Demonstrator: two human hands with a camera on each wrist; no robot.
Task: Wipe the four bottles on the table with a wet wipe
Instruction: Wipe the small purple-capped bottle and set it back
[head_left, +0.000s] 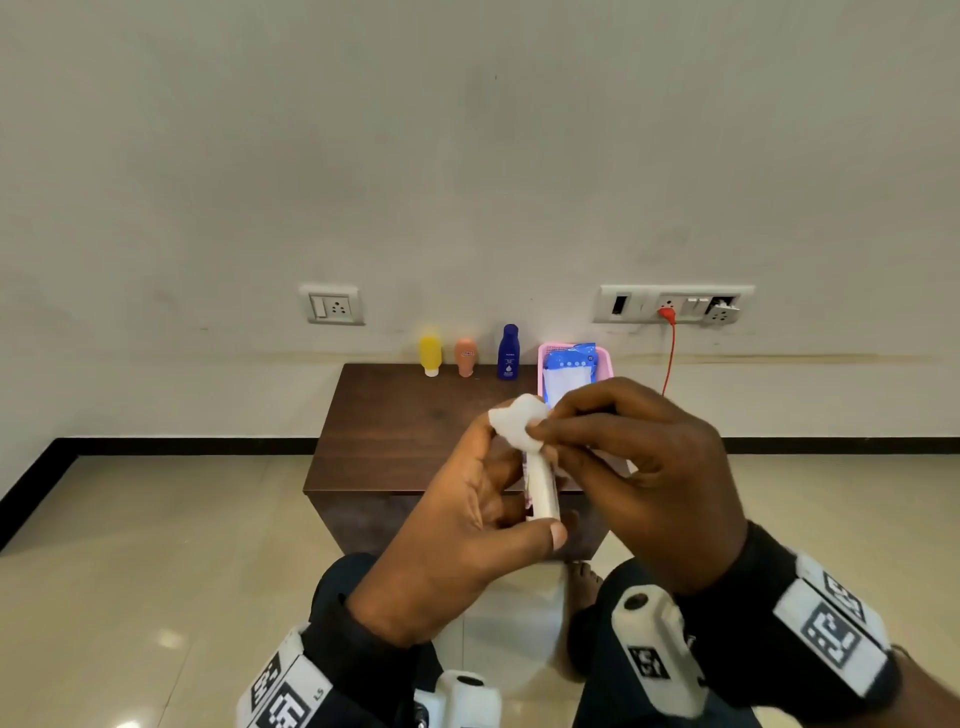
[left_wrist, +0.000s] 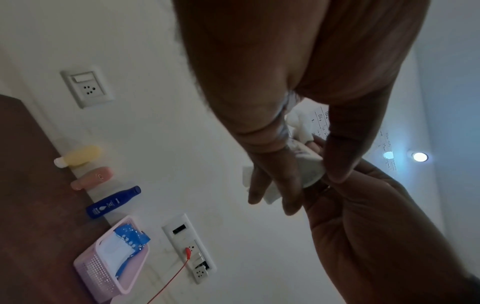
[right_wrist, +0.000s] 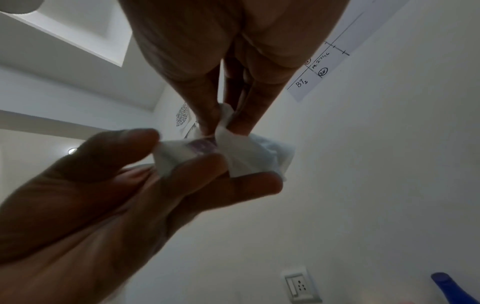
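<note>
A white bottle (head_left: 543, 486) is being held above the surface (head_left: 415, 426), gripped by the left hand (head_left: 467, 519), while a wet wipe (head_left: 519, 418) is being pinched against its top by the right hand (head_left: 639, 467). The bottle probably should be turned so every side is being covered.

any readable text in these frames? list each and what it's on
"NIVEA": blue bottle, legible in the left wrist view only.
"BT2", "19.2746", circled "20": paper sheet on the wall.
"LS": left wrist marker band.
Peach bottle label: blurred.
White bottle print: unreadable.
Wipes pack: too small.
</note>
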